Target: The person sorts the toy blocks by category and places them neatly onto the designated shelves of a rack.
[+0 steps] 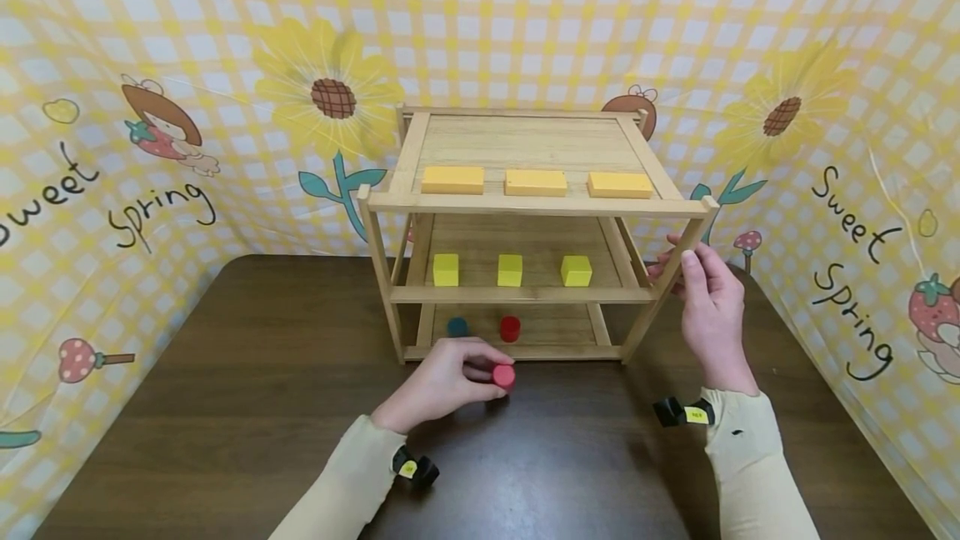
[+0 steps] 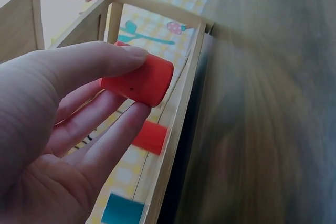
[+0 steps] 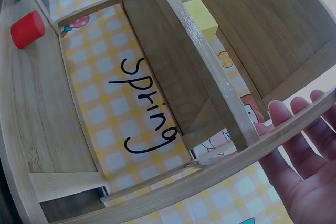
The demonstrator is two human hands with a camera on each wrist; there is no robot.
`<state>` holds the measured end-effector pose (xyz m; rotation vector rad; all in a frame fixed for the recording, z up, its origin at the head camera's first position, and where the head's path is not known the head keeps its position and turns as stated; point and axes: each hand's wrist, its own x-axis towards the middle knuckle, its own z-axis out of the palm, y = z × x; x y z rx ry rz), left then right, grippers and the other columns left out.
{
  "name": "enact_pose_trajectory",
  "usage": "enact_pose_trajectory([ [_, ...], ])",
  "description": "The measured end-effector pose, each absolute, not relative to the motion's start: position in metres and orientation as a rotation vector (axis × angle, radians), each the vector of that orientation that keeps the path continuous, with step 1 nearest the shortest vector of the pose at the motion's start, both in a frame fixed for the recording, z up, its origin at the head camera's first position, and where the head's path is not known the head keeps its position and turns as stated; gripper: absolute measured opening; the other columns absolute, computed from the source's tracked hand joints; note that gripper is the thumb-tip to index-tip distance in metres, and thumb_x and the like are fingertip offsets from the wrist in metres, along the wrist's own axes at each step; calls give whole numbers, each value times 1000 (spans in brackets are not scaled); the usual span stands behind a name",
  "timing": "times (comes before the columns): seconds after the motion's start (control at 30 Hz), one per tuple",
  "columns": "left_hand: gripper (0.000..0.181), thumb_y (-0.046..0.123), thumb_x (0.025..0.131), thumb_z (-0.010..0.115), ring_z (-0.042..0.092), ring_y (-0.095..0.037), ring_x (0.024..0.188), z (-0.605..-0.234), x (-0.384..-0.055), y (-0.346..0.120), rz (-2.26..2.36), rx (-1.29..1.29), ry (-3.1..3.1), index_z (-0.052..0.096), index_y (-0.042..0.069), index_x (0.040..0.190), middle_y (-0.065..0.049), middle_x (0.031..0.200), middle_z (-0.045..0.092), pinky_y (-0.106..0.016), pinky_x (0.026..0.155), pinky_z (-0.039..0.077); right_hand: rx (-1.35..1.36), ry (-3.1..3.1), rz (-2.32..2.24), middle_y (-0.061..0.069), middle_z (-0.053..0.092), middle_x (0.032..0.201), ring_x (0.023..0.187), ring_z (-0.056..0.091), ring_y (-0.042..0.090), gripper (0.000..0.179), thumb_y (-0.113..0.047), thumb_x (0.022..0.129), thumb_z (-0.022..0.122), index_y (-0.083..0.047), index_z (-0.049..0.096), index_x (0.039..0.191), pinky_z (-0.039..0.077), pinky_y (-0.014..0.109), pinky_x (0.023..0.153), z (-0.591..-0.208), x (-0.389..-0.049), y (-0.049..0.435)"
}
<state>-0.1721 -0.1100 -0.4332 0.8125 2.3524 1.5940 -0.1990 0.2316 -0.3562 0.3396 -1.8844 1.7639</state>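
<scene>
My left hand (image 1: 450, 377) pinches a red cylinder block (image 1: 504, 377) between thumb and fingertips, just in front of the lowest tier of a wooden shelf rack (image 1: 525, 205). In the left wrist view the held block (image 2: 149, 77) is tilted. Behind it on that tier stand a blue cylinder block (image 1: 457, 327) and another red cylinder block (image 1: 510, 328). My right hand (image 1: 708, 298) holds the rack's right front post, thumb at the front and fingers behind. The right wrist view shows its fingers (image 3: 302, 135) around the far side of the post.
Three yellow cubes (image 1: 510, 271) stand in a row on the middle tier. On the top tier lie three yellow-orange rectangular blocks (image 1: 536, 182). The rack stands on a dark wooden table (image 1: 300, 407), with a patterned cloth (image 1: 487, 40) behind and at both sides.
</scene>
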Motion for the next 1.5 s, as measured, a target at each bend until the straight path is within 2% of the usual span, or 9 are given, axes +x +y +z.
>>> enact_pose_trajectory([
  [0.53, 34, 7, 85, 85, 71, -10, 97, -432, -179, -74, 1644, 862, 2293, 75, 6, 117, 6, 108, 72, -26, 84, 57, 385, -1835, 1777, 32, 61, 103, 89, 72, 26, 35, -23, 109, 49, 1, 66, 128, 58, 27, 79, -358, -201, 231],
  [0.93, 37, 2, 85, 83, 71, -7, 94, -428, -189, -47, 1637, 877, 2318, 73, 0, 120, 3, 107, 71, -24, 83, 57, 389, -1835, 1773, 30, 62, 102, 89, 71, 28, 35, -23, 109, 49, 1, 66, 128, 58, 27, 79, -358, -201, 231],
  [1.1, 37, 2, 84, 84, 71, -7, 92, -429, -195, -36, 1654, 853, 2330, 73, 0, 119, 2, 105, 72, -22, 81, 57, 386, -1839, 1775, 23, 64, 101, 88, 71, 23, 36, -24, 109, 49, 0, 66, 128, 58, 27, 79, -358, -201, 231],
  [1.3, 35, 4, 84, 84, 71, -7, 91, -428, -201, -25, 1661, 805, 2349, 74, 1, 118, 1, 102, 74, -22, 80, 57, 379, -1845, 1776, 28, 62, 103, 89, 71, 25, 36, -25, 109, 49, 0, 66, 129, 58, 28, 79, -358, -201, 231],
  [1.5, 33, 5, 85, 84, 70, -4, 91, -428, -208, -16, 1610, 760, 2407, 74, 4, 117, 3, 101, 74, -21, 80, 56, 390, -1836, 1779, 16, 66, 99, 87, 70, 21, 35, -24, 109, 49, 0, 66, 128, 58, 27, 79, -358, -201, 231],
])
